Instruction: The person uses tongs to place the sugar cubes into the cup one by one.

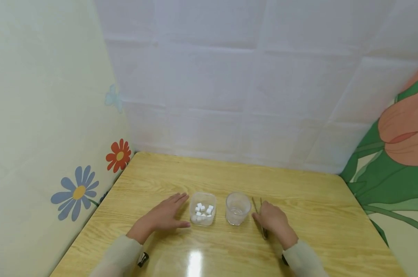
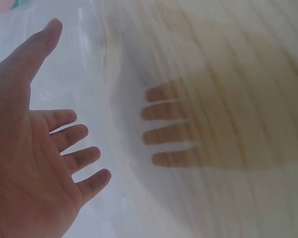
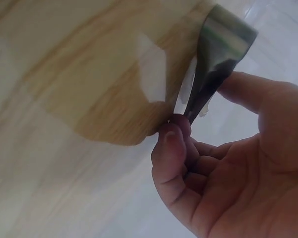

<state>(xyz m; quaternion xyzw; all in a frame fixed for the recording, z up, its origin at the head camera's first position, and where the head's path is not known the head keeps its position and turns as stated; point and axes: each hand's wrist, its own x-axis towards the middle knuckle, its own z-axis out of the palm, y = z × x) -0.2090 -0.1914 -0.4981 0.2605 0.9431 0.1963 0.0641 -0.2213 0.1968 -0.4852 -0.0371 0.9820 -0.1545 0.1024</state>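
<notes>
My right hand [image 1: 272, 220] grips metal tongs [image 1: 264, 234] at the right of the clear glass [image 1: 238, 209]. The tongs' two tips point away from me and stand apart. In the right wrist view the tongs' broad bent end [image 3: 226, 37] shows between thumb and fingers. Left of the glass is a clear square container [image 1: 192, 202] holding several small white cubes [image 1: 209, 209]. Beside that container's left side, my left hand [image 1: 164, 215] hovers or rests with fingers extended and thumb spread. The left wrist view shows its palm [image 2: 35, 168] with nothing in it.
Everything stands on a glossy wood-grain table [image 1: 215, 173]. Behind it hangs a white creased sheet [image 1: 209, 88]. A flower-printed cloth [image 1: 32, 127] borders the left side, and another printed cloth [image 1: 407, 181] the right.
</notes>
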